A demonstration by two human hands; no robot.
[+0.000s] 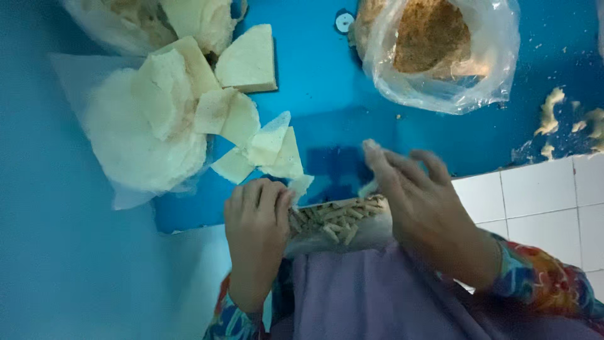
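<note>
Filled wrapper (336,221) lies at the lap edge of the blue surface (327,94), long axis running left–right between both hands. Left hand (255,230) pinches its left end, fingers curled shut. Right hand (421,201) covers the right end, fingers spread, grip unclear. Cut wrapper triangles (264,148) lie just beyond, nearer the left hand.

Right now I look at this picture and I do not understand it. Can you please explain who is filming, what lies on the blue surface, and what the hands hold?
There is no machine here. A person wears a camera on the head, so the one picture looks down at their own two bare hands. The left hand and the right hand together hold a pale wrapper filled with small brown sticks, above a purple cloth on the lap. On the blue surface lie pale thin sheets cut in triangles, a round stack of such sheets, and a clear plastic bag of brown crumbs. White tiles show at the right.
</note>
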